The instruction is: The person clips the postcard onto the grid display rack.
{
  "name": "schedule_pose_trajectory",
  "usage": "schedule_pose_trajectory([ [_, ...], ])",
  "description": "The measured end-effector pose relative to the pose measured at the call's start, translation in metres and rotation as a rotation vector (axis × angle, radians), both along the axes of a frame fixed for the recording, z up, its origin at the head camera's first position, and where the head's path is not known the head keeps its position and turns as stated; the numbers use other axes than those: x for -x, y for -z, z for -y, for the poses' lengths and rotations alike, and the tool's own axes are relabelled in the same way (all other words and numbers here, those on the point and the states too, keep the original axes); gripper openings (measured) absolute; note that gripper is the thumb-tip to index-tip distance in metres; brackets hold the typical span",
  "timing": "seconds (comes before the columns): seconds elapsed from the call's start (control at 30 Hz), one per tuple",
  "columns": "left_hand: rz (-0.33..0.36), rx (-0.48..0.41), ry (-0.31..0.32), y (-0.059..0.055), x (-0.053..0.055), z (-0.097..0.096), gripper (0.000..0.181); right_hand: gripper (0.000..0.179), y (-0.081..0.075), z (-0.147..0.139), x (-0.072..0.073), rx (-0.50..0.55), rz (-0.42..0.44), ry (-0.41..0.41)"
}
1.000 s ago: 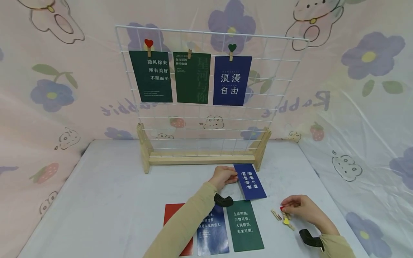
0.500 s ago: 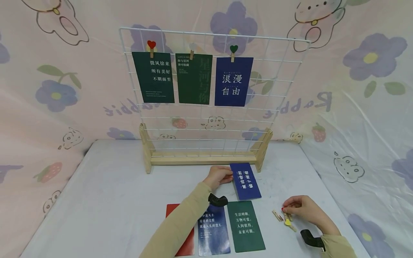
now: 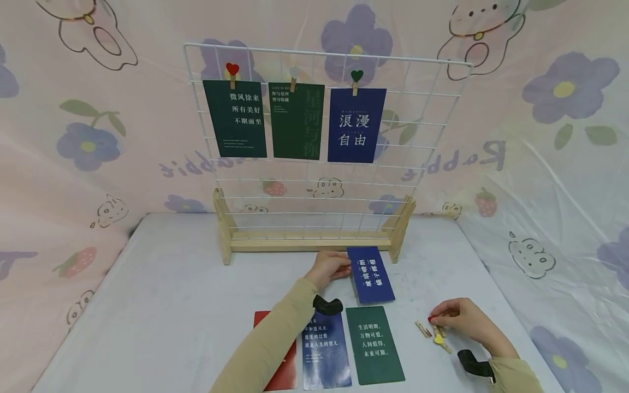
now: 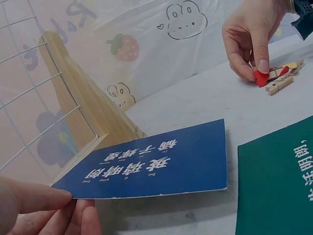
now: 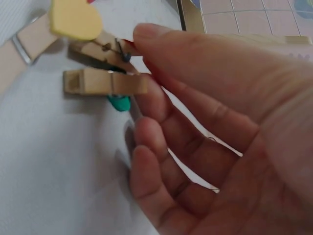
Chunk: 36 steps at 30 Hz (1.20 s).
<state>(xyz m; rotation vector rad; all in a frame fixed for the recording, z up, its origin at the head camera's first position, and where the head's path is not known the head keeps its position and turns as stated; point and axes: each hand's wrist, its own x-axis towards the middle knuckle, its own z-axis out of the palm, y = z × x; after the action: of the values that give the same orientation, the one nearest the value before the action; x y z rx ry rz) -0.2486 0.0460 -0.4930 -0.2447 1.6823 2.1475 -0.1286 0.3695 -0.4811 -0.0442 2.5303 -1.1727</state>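
Note:
My left hand [image 3: 328, 268] pinches a blue card [image 3: 371, 274] with white lettering by its left edge, in front of the rack's base. In the left wrist view, thumb and fingers grip the card's near corner, and the card tilts over the table. At the right, my right hand [image 3: 464, 319] pinches a small wooden clothespin with a red heart [image 4: 261, 78] between thumb and index finger. Beside it lie more clothespins, one with a yellow heart [image 3: 438, 339] and one with a green piece [image 5: 120, 103] partly hidden beneath it.
A white wire grid rack [image 3: 314, 180] on a wooden base [image 3: 309, 244] stands behind, with three cards clipped along its top. On the table lie a green card [image 3: 375, 357], a blue card [image 3: 326, 360] and a red card [image 3: 285, 376], partly covered by my left sleeve.
My left hand has drawn the blue card a little to the left and slightly toward the rack. The right hand stays at the clothespins, its pinch unchanged.

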Motion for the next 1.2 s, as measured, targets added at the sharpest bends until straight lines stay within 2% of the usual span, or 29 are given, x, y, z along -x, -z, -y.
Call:
schedule_pose_trajectory([
  [0.23, -0.002, 0.017, 0.003, 0.000, -0.002, 0.000, 0.022, 0.025, 0.001, 0.001, 0.002, 0.022, 0.054, 0.052],
  [0.43, -0.002, 0.007, 0.006, 0.002, -0.001, 0.003, 0.021, 0.026, -0.001, 0.001, 0.004, 0.026, 0.074, 0.043],
  [0.73, -0.030, -0.001, 0.001, -0.001, -0.003, 0.010, 0.023, 0.025, -0.008, 0.004, 0.014, 0.082, 0.075, -0.111],
  [1.03, -0.055, -0.017, -0.012, -0.009, 0.000, 0.016, 0.021, 0.024, -0.017, 0.016, 0.028, 0.166, 0.047, -0.169],
  [1.2, -0.090, 0.002, -0.007, -0.017, 0.002, 0.019, 0.018, 0.021, -0.028, 0.025, 0.033, 0.173, -0.019, -0.215],
])
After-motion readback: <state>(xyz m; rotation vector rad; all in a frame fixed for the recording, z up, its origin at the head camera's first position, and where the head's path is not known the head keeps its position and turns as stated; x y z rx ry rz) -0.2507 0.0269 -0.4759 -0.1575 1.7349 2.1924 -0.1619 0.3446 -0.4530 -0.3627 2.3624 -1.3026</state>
